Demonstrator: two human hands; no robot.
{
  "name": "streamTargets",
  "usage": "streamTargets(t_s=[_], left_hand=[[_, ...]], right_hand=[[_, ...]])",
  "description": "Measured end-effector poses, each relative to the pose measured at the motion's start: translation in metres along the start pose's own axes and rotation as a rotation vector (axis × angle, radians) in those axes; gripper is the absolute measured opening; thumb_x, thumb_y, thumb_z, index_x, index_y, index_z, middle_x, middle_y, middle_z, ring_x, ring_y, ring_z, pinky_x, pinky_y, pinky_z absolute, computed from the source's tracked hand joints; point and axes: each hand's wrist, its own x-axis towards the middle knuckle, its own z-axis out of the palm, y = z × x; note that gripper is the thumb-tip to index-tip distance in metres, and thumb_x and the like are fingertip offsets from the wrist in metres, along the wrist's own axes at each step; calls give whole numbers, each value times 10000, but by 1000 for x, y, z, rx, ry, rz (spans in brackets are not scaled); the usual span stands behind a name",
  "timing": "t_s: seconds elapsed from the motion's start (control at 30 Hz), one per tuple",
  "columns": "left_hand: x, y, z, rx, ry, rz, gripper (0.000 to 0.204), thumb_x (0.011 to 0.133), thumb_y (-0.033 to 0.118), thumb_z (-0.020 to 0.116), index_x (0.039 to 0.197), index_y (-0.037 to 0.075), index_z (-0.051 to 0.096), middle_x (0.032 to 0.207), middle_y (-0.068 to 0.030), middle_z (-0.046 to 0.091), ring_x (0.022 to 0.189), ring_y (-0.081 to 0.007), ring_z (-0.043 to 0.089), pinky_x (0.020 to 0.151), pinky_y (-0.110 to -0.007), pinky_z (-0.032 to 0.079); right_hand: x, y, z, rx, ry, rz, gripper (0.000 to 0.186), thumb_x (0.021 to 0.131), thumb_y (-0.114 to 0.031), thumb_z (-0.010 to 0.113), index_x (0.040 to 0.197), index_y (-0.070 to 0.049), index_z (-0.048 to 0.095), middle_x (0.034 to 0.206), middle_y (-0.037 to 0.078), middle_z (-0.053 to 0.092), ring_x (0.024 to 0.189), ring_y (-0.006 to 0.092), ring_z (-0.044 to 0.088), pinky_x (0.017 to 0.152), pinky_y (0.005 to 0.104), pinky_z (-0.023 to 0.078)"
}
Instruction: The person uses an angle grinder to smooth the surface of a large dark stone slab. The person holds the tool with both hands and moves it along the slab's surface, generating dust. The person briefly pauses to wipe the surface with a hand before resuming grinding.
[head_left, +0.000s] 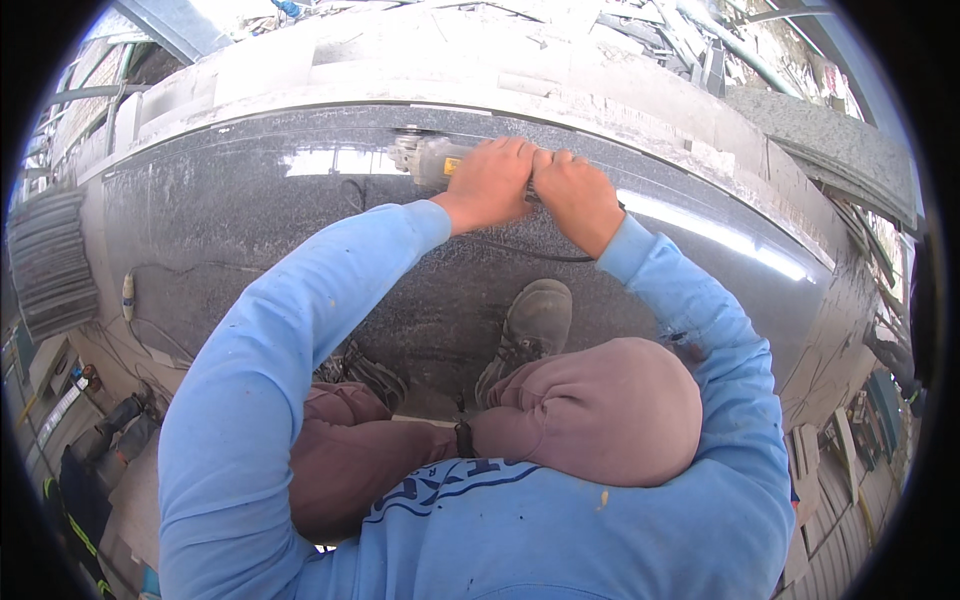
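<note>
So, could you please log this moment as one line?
left hand: gripping angle grinder | right hand: on its rear | grinder at far edge of dark stone slab

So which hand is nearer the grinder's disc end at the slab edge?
Left. The left hand grips the angle grinder body right behind its disc end. The right hand holds the rear of the tool, farther from the disc, above the dark polished stone slab.

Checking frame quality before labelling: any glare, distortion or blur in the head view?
Head view: daylight glare streaks across the polished dark stone slab; fisheye bends its far edge into an arc, with black corners; left hand, right hand and angle grinder are reasonably sharp; clutter near the rim is soft.
</note>
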Motion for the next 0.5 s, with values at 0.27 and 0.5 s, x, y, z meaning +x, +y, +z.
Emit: streamTargets(t_s=[0.27,0.5], left_hand=[[-10,-26,-3,46,29,-3,447,710,230,856,1021,37,601,1007,-120,646,1002,-325,641,869,-444,520],[0,2,-2,26,18,22,464,702,213,866,1048,40,609,1012,-123,644,1014,-310,643,882,-436,516]], right_hand=[[26,-15,16,70,-27,22,192,846,-39,679,1008,35,610,909,203,697,821,305,747,638,362,625],[1,-1,-12,80,-76,33,210,841,-11,669,1031,33,589,932,202,689,842,312,738,670,365,624]])
